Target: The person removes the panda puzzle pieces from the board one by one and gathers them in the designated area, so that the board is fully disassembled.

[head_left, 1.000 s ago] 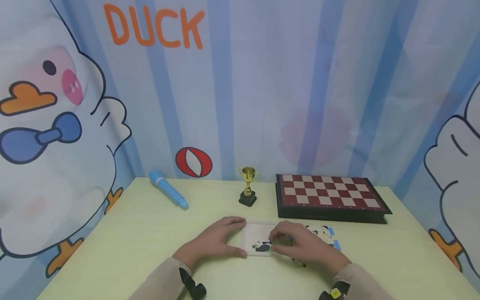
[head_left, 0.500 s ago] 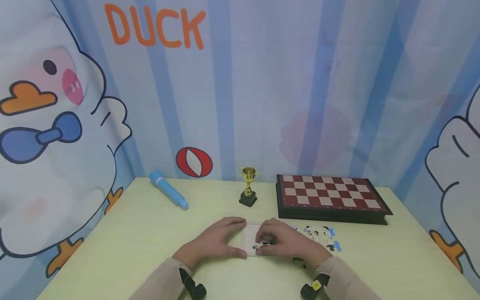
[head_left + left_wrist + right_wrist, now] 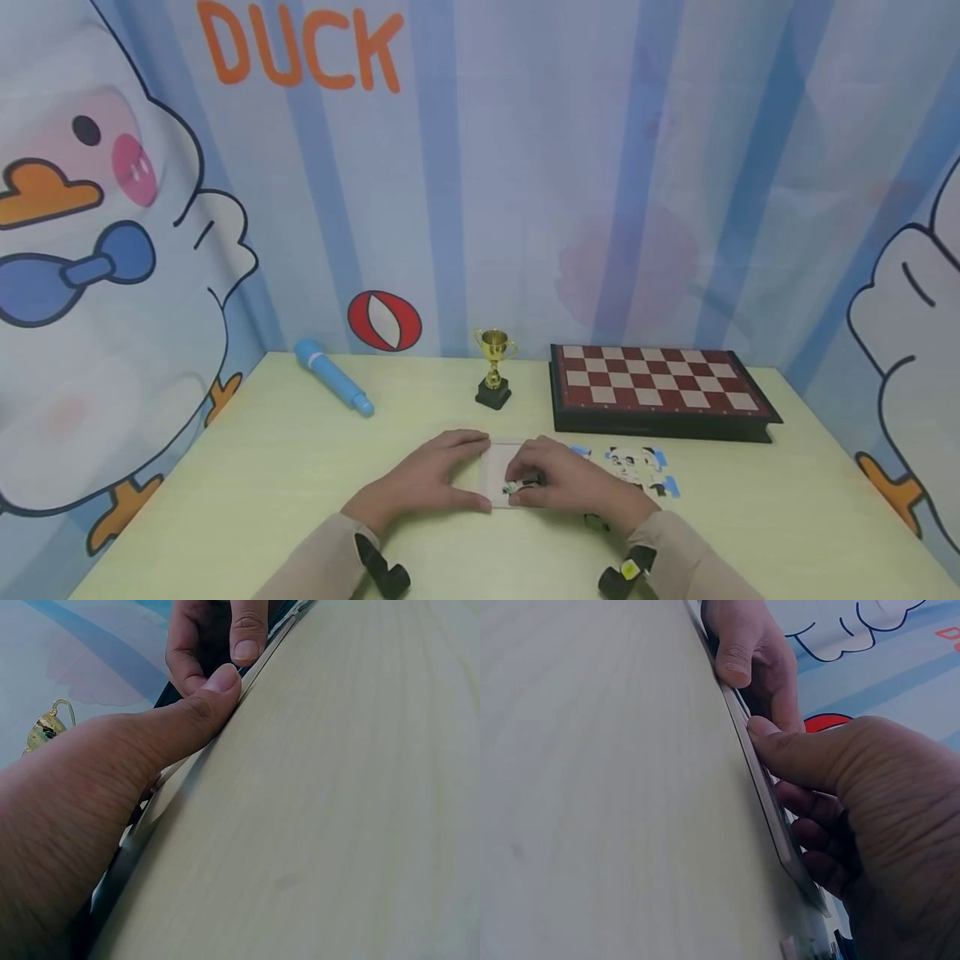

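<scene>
A flat white puzzle tray (image 3: 496, 464) lies on the table in the head view. My left hand (image 3: 423, 477) holds its left end, fingers at the far corner and thumb at the near corner. Curled over the tray is my right hand (image 3: 566, 475), whose thumb and fingertips pinch a jigsaw piece (image 3: 510, 487) low against the surface; the fingers hide most of it. Both wrist views show the thumbs near the tray's near edge (image 3: 759, 780). Beside the right hand lie several jigsaw pieces (image 3: 637, 467) with a panda print. A dark piece (image 3: 597, 522) sits by the right wrist.
A gold trophy cup (image 3: 493, 367) stands behind the tray. To its right is a red and white chessboard box (image 3: 660, 392), and at the left a blue toy microphone (image 3: 333, 377). A duck-print curtain (image 3: 510, 167) closes off the table's back.
My right hand has moved left over the tray with the jigsaw piece, then stayed almost still. My left hand keeps its place. The head view has shifted slightly.
</scene>
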Available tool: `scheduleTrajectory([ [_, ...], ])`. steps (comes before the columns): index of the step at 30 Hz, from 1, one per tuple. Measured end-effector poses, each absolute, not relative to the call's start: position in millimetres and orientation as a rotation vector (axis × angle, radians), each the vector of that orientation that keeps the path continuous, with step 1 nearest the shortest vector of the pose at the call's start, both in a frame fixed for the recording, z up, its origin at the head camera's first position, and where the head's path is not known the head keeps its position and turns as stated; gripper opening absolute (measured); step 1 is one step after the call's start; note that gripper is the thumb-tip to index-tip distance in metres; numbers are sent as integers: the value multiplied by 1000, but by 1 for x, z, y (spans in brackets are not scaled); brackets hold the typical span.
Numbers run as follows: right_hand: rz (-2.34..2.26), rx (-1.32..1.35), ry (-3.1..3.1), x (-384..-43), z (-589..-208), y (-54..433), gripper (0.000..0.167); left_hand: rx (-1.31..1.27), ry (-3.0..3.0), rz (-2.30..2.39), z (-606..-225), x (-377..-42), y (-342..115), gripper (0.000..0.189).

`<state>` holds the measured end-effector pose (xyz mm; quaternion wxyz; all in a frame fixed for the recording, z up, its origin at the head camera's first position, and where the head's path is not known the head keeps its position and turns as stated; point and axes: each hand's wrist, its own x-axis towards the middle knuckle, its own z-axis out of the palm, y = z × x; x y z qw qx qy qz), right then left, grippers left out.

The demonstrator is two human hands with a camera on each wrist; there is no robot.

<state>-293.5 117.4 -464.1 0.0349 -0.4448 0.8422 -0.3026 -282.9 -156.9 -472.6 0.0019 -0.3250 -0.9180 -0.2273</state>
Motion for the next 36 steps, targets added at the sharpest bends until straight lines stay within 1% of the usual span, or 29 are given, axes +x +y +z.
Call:
scheduleTrajectory([
  [11, -950, -1251, 2559, -290, -462, 115, 20, -1001, -2905, -750, -470, -279, -157, 98],
  [19, -954, -1254, 2587, -292, -462, 115, 22, -1011, -2889, -725, -471, -281, -157, 99],
  [24, -982, -1203, 2562, -289, -459, 114, 21, -1000, -2896, -741, -472, -283, -157, 100],
  [31, -981, -1271, 2577, -289, -458, 114, 18, -1004, -2894, -731, -473, -283, -158, 98],
  [36, -1024, -1308, 2547, -289, -459, 114, 20, -1004, -2898, -729, -474, -283, -158, 97],
])
